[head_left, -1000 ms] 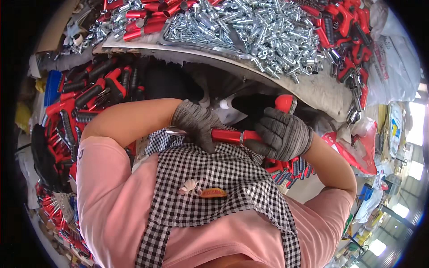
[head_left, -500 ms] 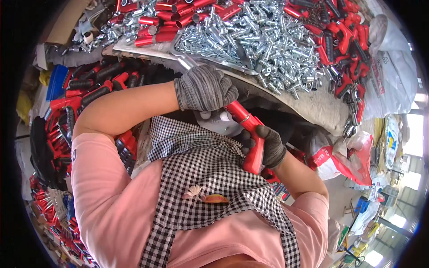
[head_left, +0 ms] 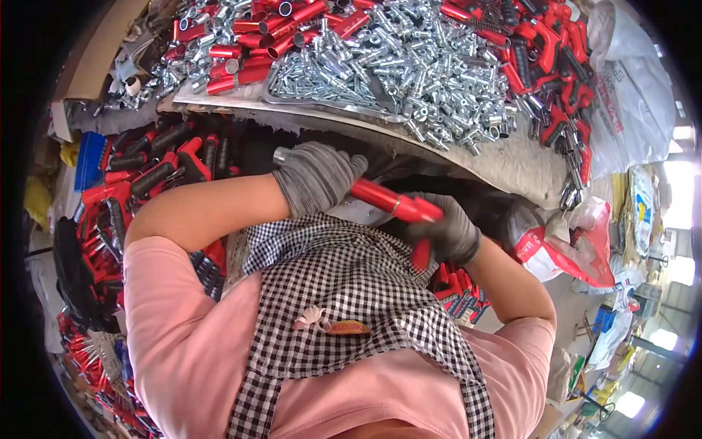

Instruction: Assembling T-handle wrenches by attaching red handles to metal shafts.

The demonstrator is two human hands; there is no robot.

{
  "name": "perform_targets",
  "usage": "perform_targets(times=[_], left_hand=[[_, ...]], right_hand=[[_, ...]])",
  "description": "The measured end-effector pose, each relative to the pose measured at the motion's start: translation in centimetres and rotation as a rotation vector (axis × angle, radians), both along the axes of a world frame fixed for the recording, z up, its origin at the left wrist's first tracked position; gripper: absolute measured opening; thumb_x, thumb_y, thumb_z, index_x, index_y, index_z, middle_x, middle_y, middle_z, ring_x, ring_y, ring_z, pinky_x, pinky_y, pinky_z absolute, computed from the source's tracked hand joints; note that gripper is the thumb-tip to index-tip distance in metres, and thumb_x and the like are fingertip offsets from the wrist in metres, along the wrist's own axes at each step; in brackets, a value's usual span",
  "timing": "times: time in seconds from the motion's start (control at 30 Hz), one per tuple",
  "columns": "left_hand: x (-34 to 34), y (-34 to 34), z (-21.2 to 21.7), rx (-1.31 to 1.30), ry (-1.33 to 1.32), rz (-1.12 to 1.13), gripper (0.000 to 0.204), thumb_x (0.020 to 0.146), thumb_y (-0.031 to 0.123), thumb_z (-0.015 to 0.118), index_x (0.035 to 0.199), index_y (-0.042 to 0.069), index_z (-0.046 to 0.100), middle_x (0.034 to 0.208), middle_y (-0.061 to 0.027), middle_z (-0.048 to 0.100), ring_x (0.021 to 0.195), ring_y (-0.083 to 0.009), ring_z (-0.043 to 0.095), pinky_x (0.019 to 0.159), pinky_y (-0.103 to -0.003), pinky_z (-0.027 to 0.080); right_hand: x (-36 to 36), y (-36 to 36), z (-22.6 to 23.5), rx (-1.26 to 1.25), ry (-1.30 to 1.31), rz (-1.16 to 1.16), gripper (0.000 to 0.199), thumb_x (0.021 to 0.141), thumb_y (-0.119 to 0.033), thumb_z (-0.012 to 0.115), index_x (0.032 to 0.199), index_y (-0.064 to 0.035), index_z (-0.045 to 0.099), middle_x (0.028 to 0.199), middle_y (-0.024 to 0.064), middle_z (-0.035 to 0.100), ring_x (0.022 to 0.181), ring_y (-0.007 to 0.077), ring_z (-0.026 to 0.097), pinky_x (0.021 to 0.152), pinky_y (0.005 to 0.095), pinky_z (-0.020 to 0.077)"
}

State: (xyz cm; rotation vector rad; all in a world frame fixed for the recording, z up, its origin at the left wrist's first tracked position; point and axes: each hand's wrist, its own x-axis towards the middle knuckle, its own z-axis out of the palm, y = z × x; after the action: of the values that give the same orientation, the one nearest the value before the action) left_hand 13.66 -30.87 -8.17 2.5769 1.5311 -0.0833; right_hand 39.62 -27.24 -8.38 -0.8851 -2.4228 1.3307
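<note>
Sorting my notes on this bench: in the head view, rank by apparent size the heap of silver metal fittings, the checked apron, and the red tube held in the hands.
1. checked apron, though it lies nearest the camera.
2. heap of silver metal fittings.
3. red tube.

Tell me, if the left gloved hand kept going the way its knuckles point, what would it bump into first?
Probably the workbench edge, then the silver bolts; depth is unclear. The left hand grips a red tube.
</note>
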Motion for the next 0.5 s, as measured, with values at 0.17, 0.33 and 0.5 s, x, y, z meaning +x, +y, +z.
perform_targets(times=[0.17, 0.33, 0.5], left_hand=[[0.0, 1.0, -0.4, -0.376, -0.214, -0.004, 0.036, 0.075, 0.024, 0.068, 0.103, 0.003, 0.057, 0.074, -0.0170, 0.064, 0.066, -0.0303, 0.064, 0.055, -0.041, 0.049], [-1.6, 0.2, -8.1, -0.886, -0.502, -0.093, 0.042, 0.071, 0.029, 0.072, 0.104, 0.005, 0.061, 0.083, -0.0195, 0.066, 0.071, -0.0315, 0.064, 0.064, -0.043, 0.051], [0.5, 0.1, -0.9, -0.197, -0.011, 0.052, 0.033, 0.077, 0.020, 0.063, 0.106, 0.006, 0.059, 0.080, -0.0177, 0.065, 0.073, -0.0340, 0.065, 0.064, -0.047, 0.050]], right_hand=[[0.4, 1.4, 0.3, -0.371, 0.102, -0.133, 0.045, 0.067, -0.010, 0.075, 0.110, -0.0016, 0.063, 0.086, 0.0076, 0.065, 0.075, 0.0159, 0.063, 0.070, 0.0319, 0.0520], [-0.5, 2.1, 1.7, 0.932, -0.094, 0.525, 0.048, 0.066, -0.016, 0.074, 0.112, -0.0035, 0.063, 0.081, 0.0080, 0.064, 0.069, 0.0200, 0.062, 0.064, 0.0340, 0.0506], [0.3, 0.0, -1.7, -0.805, 0.022, -0.226, 0.055, 0.067, -0.006, 0.078, 0.119, -0.0018, 0.061, 0.102, 0.0091, 0.069, 0.091, 0.0132, 0.064, 0.080, 0.0289, 0.0530]])
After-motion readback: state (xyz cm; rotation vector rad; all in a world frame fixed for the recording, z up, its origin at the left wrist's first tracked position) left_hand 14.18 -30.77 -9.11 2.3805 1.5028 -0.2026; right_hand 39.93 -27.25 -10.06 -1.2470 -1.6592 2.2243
